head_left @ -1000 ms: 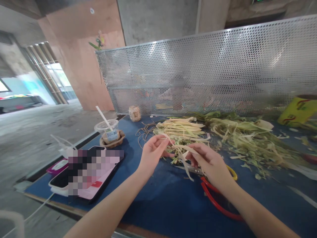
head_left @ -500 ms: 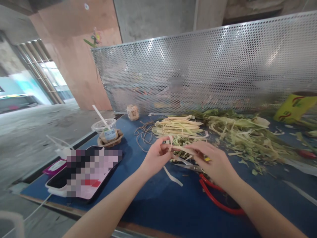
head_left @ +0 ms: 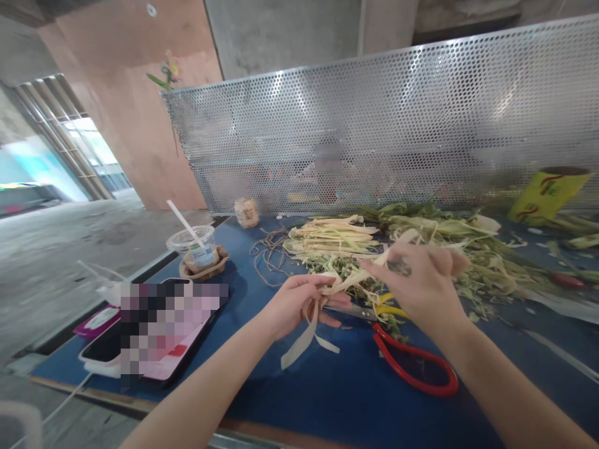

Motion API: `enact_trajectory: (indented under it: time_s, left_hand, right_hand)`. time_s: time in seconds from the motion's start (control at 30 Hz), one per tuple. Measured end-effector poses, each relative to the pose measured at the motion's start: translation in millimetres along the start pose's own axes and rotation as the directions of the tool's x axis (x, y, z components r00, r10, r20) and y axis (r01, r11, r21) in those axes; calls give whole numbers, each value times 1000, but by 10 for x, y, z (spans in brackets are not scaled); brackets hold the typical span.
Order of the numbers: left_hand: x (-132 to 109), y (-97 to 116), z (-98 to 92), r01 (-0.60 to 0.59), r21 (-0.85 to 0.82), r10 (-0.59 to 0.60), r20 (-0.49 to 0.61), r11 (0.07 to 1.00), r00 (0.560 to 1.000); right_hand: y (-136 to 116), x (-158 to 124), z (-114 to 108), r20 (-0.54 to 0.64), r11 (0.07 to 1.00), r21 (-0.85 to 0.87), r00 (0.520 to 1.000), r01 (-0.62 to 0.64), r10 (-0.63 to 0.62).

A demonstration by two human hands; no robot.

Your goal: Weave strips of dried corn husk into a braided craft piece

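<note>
A pale strip, which looks like corn husk, runs slanting between my two hands above the blue table. My left hand pinches its lower end, and loose tails of husk hang below the fingers. My right hand, slightly blurred, is closed on the upper part of the strip, with one end showing past the thumb. Just below lie scissors with red handles, their blades partly under my left fingertips. Small green clippings and a yellow-handled tool lie behind, partly covered.
A bundle of pale husks and brown cord lie behind my hands. Green leaves are heaped to the right, near a yellow container. To the left are a lidded cup and a phone. A perforated metal screen stands behind.
My right hand has moved up and away from my left, drawing the strip out at a slant. My left fingers have spread a little, and more husk tails hang below them.
</note>
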State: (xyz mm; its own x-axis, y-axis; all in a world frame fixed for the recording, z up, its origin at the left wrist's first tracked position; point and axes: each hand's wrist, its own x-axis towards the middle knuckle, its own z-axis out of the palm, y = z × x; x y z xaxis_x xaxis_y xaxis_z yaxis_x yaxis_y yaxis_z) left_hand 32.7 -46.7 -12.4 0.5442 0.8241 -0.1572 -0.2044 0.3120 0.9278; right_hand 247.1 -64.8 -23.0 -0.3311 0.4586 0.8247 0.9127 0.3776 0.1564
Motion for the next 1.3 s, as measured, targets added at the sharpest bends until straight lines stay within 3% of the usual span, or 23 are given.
enact_trajectory:
  time_s: [0.13, 0.23, 0.3, 0.4, 0.43, 0.5, 0.7, 0.93, 1.13, 1.3]
  left_hand:
    - [-27, -4, 11, 16, 63, -19, 46, 998, 999]
    - [-37, -13, 9, -19, 166, 10, 53, 986, 999]
    - [-34, -24, 1, -46, 203, 38, 41, 978, 998]
    - [-18, -47, -14, -65, 199, 62, 21, 978, 998]
    - [-11, -54, -18, -70, 198, 70, 8, 978, 998]
    - [3, -62, -23, -84, 192, 92, -32, 978, 995]
    - [5, -10, -9, -99, 148, 124, -168, 984, 978]
    - [6, -1, -1, -128, 126, 148, -166, 984, 975]
    - [-11, 23, 14, -123, 125, 144, -174, 984, 974]
    - [-6, 25, 8, -144, 131, 167, -181, 981, 969]
  right_hand:
    - [-57, 14, 8, 0, 987, 158, 1000, -14, 14]
    - [-163, 54, 34, 70, 893, 410, 982, -187, 174]
    - [-237, 76, 61, 202, 692, 616, 925, -376, 322]
    - [-312, 106, 90, 402, 298, 775, 799, -557, 447]
    - [-325, 117, 90, 431, 211, 790, 767, -575, 475]
    - [-339, 141, 73, 446, 129, 805, 735, -579, 511]
    - [-351, 180, 22, 418, 62, 836, 705, -546, 573]
    - [-334, 157, 27, 398, 62, 847, 706, -529, 585]
    - [-305, 179, 32, 422, 89, 797, 657, -597, 625]
    - [-320, 215, 14, 444, 46, 788, 619, -613, 648]
